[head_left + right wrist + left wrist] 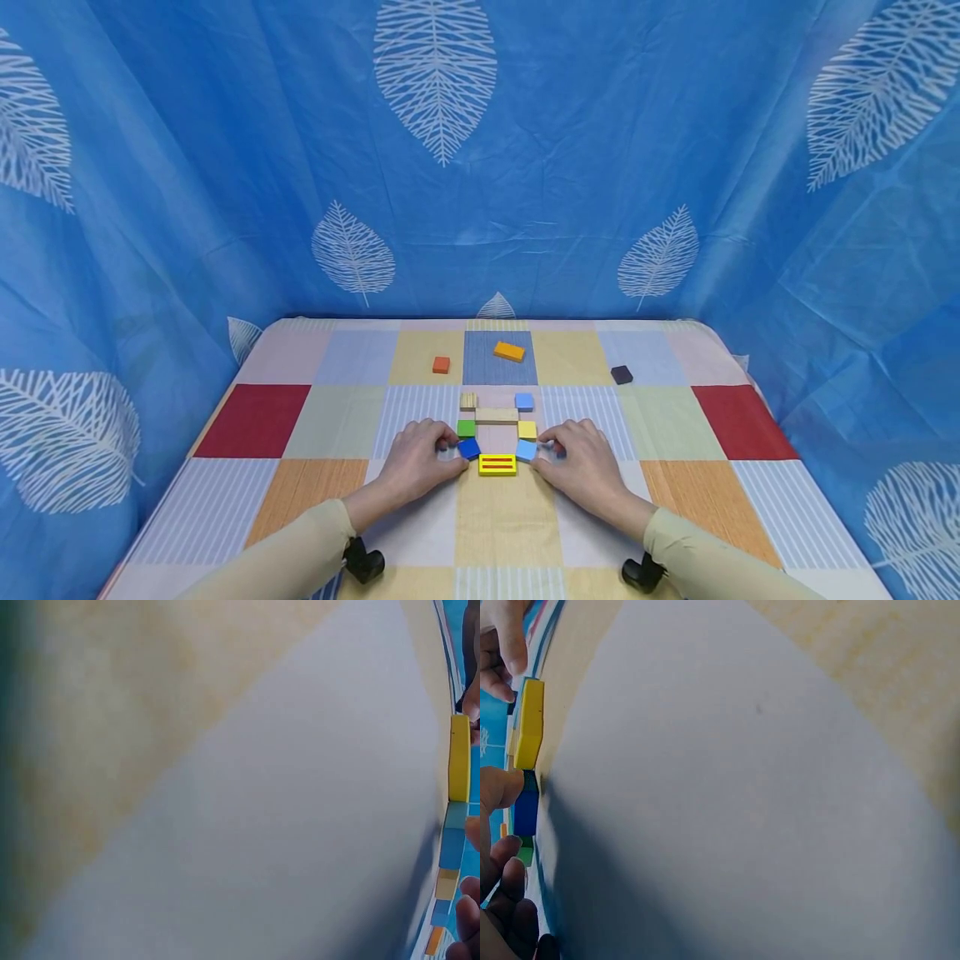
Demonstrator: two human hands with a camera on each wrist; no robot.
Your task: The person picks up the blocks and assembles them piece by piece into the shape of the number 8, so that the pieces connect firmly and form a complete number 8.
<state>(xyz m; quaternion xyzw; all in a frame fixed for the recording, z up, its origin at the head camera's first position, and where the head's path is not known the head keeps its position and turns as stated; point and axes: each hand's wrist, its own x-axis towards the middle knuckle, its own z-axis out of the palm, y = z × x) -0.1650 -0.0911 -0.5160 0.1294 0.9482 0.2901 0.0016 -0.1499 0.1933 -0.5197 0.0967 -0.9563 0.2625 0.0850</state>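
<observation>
In the head view my left hand (422, 457) pinches a dark blue block (468, 449) between thumb and fingers at its outer side. Across from it, my right hand (583, 461) has thumb and forefinger at a light blue block (527, 451), pinching its outer edge. Between the two sits a yellow block with red stripes (497, 465). Just behind are a green block (466, 428) and a yellow block (527, 430). The left wrist view shows my thumb against the dark blue block (526, 812); the right wrist view shows the light blue block (451, 847) near my thumb.
A plain wooden bar (497, 416), a striped wooden block (468, 402) and a blue block (524, 402) stand farther back. Beyond lie an orange-red block (441, 365), an orange bar (509, 352) and a black block (622, 375). Blue curtains (480, 192) enclose the patchwork-covered table (506, 517).
</observation>
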